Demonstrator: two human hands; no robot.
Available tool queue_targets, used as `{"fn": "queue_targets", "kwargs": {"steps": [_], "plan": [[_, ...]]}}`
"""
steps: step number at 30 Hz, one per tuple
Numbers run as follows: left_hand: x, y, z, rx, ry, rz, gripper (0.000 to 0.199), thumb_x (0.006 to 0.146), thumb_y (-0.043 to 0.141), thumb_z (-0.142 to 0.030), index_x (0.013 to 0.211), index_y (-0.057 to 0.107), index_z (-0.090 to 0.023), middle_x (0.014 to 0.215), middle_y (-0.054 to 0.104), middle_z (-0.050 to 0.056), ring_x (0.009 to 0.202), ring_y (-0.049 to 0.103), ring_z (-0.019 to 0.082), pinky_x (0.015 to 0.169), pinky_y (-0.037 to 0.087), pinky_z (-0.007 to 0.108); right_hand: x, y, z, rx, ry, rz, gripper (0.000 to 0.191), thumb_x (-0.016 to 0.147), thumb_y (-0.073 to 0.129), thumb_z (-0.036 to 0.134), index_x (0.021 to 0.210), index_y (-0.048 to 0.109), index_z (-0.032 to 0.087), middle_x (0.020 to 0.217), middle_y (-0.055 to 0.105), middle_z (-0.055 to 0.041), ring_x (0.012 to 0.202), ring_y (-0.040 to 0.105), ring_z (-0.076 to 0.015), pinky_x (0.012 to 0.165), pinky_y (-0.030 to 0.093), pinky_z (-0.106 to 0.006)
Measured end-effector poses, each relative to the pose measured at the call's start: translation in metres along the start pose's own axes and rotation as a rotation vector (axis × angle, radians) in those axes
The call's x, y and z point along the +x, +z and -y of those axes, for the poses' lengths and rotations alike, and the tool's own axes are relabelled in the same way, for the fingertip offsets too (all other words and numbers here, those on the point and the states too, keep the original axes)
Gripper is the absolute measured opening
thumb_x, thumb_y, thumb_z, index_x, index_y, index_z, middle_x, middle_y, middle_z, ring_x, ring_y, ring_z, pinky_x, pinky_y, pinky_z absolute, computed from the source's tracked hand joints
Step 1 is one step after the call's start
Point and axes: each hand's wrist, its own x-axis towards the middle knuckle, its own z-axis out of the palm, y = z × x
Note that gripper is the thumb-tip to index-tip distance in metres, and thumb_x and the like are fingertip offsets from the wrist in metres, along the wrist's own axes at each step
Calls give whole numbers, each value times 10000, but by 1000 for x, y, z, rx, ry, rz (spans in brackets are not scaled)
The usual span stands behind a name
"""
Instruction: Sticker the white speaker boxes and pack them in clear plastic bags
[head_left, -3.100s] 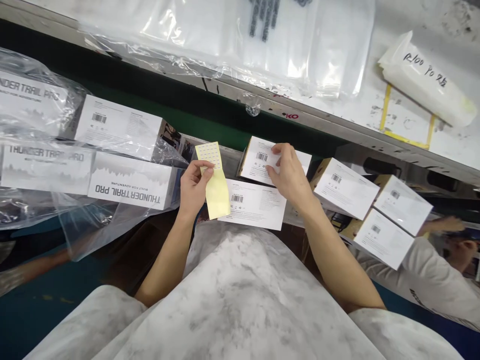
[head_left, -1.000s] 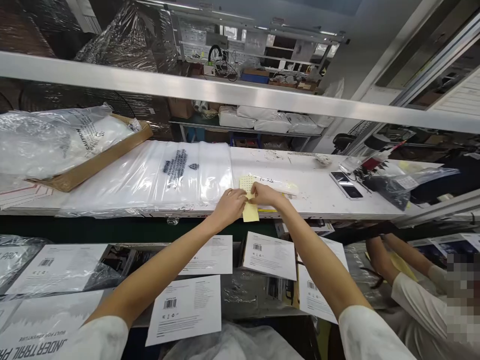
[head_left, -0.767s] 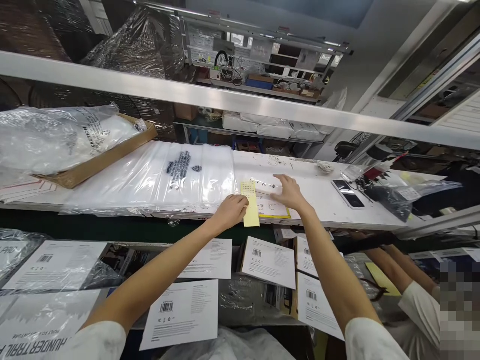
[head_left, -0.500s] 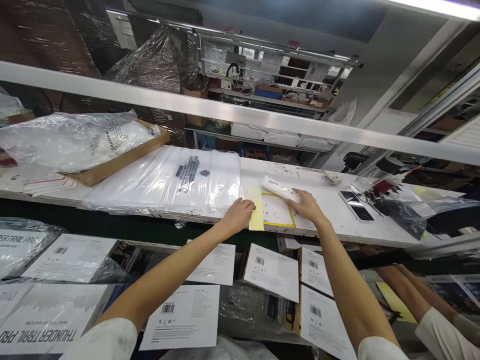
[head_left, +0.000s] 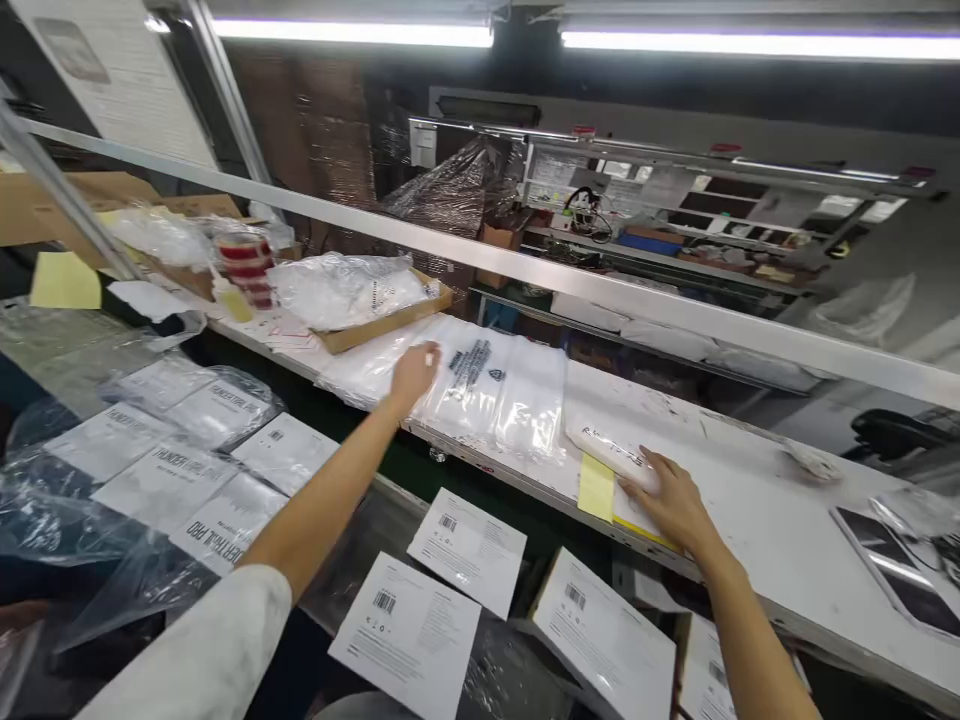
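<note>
My right hand point(head_left: 671, 505) grips the end of a long white bundle point(head_left: 611, 452) with handwriting on it, thumb at the near side and fingers on top. Beneath the bundle, a yellow paper slip point(head_left: 596, 487) hangs over the bench's front edge. My left hand point(head_left: 415, 375) is over a flat stack of clear plastic bags point(head_left: 517, 400) with black printed warnings. Its fingers look bent but are smeared by motion, and whether they touch the bags cannot be made out.
White boxes with barcodes point(head_left: 469, 545) stand below the white bench point(head_left: 750, 510). Bagged printed boxes point(head_left: 161, 485) lie at left. An open carton point(head_left: 390, 322) holds plastic bags, beside red tape rolls point(head_left: 246, 268). A phone point(head_left: 896, 560) lies at right. A metal rail point(head_left: 525, 262) crosses above the bench.
My view has turned left. My left hand has left the yellow slip and moved left over the plastic bags. My right hand stays on the white bundle, which now lies closer to the slip.
</note>
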Motion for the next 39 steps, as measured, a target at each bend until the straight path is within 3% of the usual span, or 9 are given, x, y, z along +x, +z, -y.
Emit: {"fn": "queue_targets", "kwargs": {"steps": [5, 9, 14, 19, 24, 27, 31, 35, 39], "plan": [[19, -34, 93, 108, -271, -77, 353, 950, 539, -195, 1225, 702, -44, 1359, 698, 299, 1381, 569, 430, 1227, 275, 637, 3, -10, 22, 109, -10, -161, 649, 889, 529, 643, 1367, 693, 237, 1485, 614, -160, 1382, 551, -434, 1142, 493, -642], [16, -32, 87, 65, -220, -116, 207, 925, 568, -178, 1010, 755, -160, 1094, 805, 154, 1166, 698, 343, 1239, 289, 579, -3, -20, 78, 275, -117, -183, 459, 909, 553, 633, 1156, 770, 313, 1395, 671, -119, 1332, 603, -403, 989, 594, -578], [-11, -82, 61, -104, 10, -247, 286, 1010, 498, -271, 1174, 715, -185, 1345, 707, 137, 1268, 649, 272, 1094, 501, 392, -12, -43, 157, 446, -306, -125, 324, 968, 585, 540, 1146, 754, 328, 1341, 703, -104, 1262, 667, -362, 1032, 583, -549], [-121, -143, 21, -478, 638, 403, 255, 954, 564, -149, 980, 793, -259, 1191, 780, 68, 1099, 739, 245, 974, 573, 340, -27, -91, 252, 407, -802, -106, 598, 929, 597, 250, 1514, 514, 342, 1677, 461, -67, 1581, 392, -338, 1286, 331, -598], [-210, -180, -16, -626, 817, 969, 411, 892, 551, 12, 782, 788, -305, 1189, 826, 30, 1166, 738, 277, 1064, 562, 389, -60, -89, 309, 276, -1101, 617, 737, 739, 754, 124, 1427, 668, 375, 1180, 781, -30, 1293, 653, -313, 1182, 428, -488], [-230, -179, -2, -698, 618, 878, 339, 911, 628, -80, 736, 797, -316, 1219, 810, 41, 1146, 730, 290, 1025, 574, 404, -85, -66, 298, 266, -943, 994, 342, 776, 847, 236, 1106, 798, 312, 764, 713, 22, 776, 689, -210, 761, 521, -309], [-253, -141, 41, -827, 78, 432, 247, 871, 779, -318, 1118, 790, -319, 1198, 756, 99, 995, 729, 265, 800, 605, 350, -114, -50, 263, 405, -526, 834, 214, 865, 826, 398, 965, 688, 270, 739, 633, 34, 651, 558, -160, 590, 378, -271], [-276, -95, 67, -1029, -319, 588, 549, 840, 746, -667, 1185, 753, -240, 933, 754, 92, 771, 697, 235, 663, 560, 320, -136, -40, 235, 678, -265, 742, 290, 888, 787, 502, 880, 653, 245, 741, 585, 30, 637, 482, -137, 581, 365, -267], [-294, -70, 72, -983, -404, 544, 366, 736, 904, -513, 880, 762, -207, 884, 743, 59, 796, 685, 209, 709, 543, 298, -156, -16, 215, 927, -157, 872, 358, 846, 827, 521, 899, 643, 218, 761, 565, 31, 670, 462, -128, 606, 352, -264]]}}
